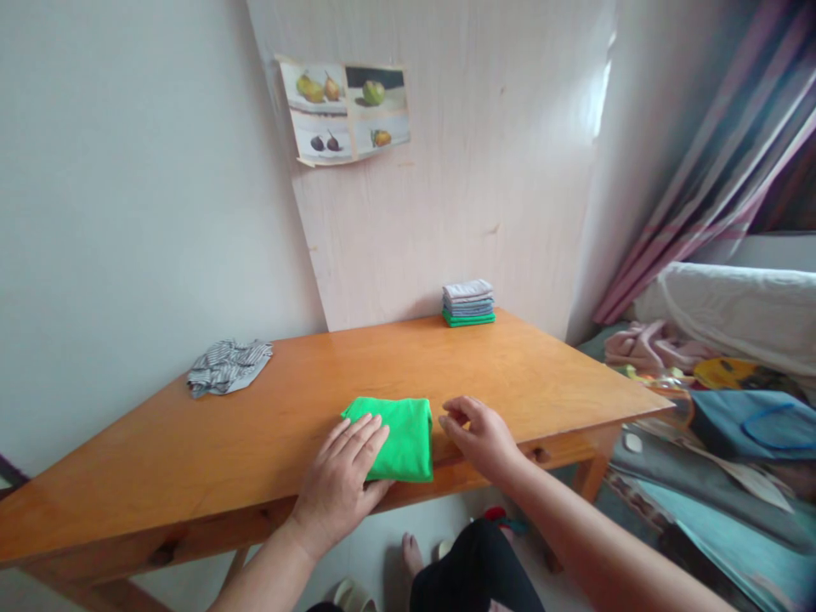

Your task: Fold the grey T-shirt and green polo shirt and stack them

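A bright green cloth [403,438], folded into a neat rectangle, lies at the front edge of the wooden table [306,382]. My left hand [348,467] rests flat on its left side, fingers stretched out over the fabric and thumb along the near edge. Just right of the cloth, my right hand [478,433] hovers close to the tabletop with its fingers curled and a gap between thumb and fingertips. Nothing shows in that hand, and it appears apart from the cloth.
A stack of folded cloths [468,303] in white, grey-blue and green stands at the back right of the table. Crumpled striped fabric [229,367] lies at the back left. Fruit pictures [348,110] hang on the board behind. Bags and cloth clutter the right side.
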### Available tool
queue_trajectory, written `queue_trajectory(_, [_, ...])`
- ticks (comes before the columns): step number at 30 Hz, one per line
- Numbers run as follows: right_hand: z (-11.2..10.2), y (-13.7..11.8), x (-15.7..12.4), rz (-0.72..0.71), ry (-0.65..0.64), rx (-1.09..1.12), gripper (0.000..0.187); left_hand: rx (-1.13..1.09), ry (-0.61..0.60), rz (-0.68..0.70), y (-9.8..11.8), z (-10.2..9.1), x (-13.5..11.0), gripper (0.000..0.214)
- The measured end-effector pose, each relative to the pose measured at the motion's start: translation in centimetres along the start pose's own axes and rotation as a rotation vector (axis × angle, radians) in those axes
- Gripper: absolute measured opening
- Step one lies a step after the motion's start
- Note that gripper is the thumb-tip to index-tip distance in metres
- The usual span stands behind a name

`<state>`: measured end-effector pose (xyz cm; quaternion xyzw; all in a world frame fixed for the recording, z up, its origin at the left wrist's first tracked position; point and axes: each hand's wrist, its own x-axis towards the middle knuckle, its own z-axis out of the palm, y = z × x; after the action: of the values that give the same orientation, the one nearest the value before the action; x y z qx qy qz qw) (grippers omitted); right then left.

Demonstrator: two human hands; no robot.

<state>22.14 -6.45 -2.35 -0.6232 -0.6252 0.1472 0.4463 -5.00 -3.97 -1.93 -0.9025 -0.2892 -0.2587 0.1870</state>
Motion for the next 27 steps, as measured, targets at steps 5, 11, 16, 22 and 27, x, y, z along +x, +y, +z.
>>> queue_trajectory(5, [1.5, 0.6, 4.0, 0.041, -0.216, -0.038, 0.036, 0.025, -0.005, 0.032, 0.0, -0.2, 0.0, 0.059])
queue_trajectory(11, [2.4, 0.2, 5.5, 0.069, -0.273, -0.189, 0.021, 0.010, -0.009, 0.047, -0.1, -0.3, 0.0, 0.052])
queue_trajectory(16, [2.3, -0.7, 5.0, 0.124, -0.192, -0.347, 0.020, 0.014, -0.017, 0.040, 0.1, -0.3, 0.1, 0.050])
queue_trajectory(22, [2.0, -0.9, 4.6, 0.189, -0.175, -0.295, 0.015, 0.009, -0.010, 0.021, 0.4, -0.5, 0.3, 0.049])
queue_trajectory(27, [2.4, -0.1, 4.8, 0.206, -0.169, -0.152, 0.022, 0.010, 0.022, 0.034, 0.5, -0.5, 0.3, 0.047])
